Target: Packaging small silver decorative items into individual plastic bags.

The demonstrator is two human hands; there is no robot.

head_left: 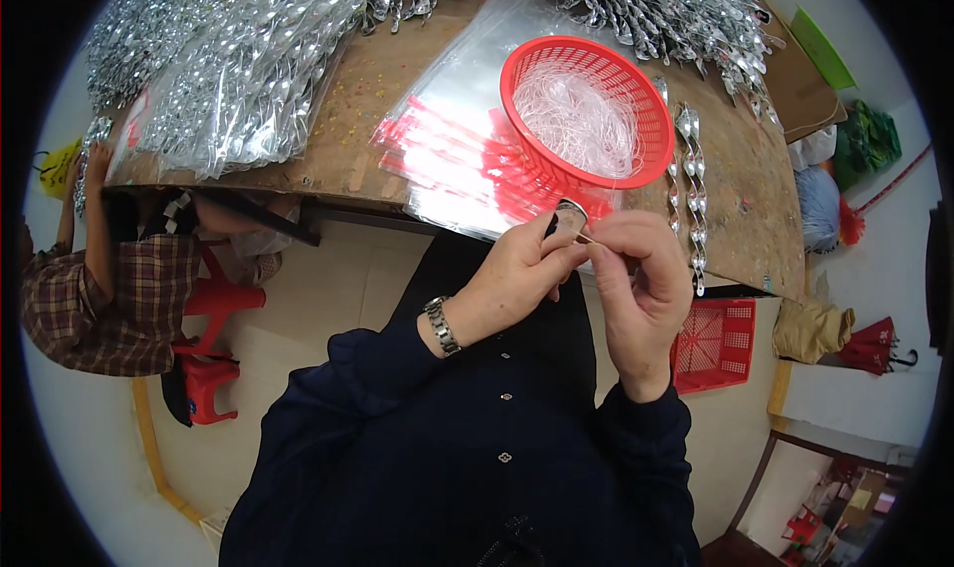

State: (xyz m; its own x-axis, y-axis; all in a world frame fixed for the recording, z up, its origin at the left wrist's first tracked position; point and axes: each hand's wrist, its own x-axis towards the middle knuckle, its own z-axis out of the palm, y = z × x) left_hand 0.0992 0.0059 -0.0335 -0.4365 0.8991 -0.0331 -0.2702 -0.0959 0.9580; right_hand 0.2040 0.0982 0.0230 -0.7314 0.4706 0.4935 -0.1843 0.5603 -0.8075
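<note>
Close together in front of my body, just off the table's edge, are both hands. My left hand [517, 274], with a metal watch on the wrist, has its fingers closed on a small round silvery piece [569, 216] with a dark edge. Thumb and forefinger of my right hand [644, 287] are pinched together against the left fingertips. Something thin and pale shows between them, too small to name. Just beyond the hands stands a red plastic basket [659, 160], tilted in view, holding a tangle of clear thread [576, 120].
Clear plastic bags [452, 90] with red printing lie under the basket on the wooden table [363, 100]. Twisted silver strips [696, 199] lie right; more are heaped behind. A filled bag [258, 80] lies left, near a seated person [119, 304]. A red crate [715, 343] is below right.
</note>
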